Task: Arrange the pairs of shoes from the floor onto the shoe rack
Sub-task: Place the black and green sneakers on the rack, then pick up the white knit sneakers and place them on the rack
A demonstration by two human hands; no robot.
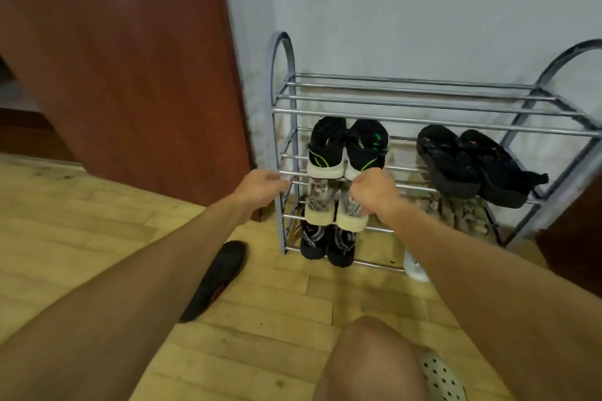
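Grey metal tube shoe rack [423,114]: five pairs shelved, top tier bare. Black slipper [215,280] left on the floor beside the rack's left end. Left hand [260,187] released; right hand [374,192] clenched, contents indiscernible.

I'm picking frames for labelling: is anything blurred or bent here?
Head view: both hands, left and right, are motion-smeared; the shoe rack rails bow from wide-angle distortion; the black shoe on the floor is soft; lighting is even, without glare.
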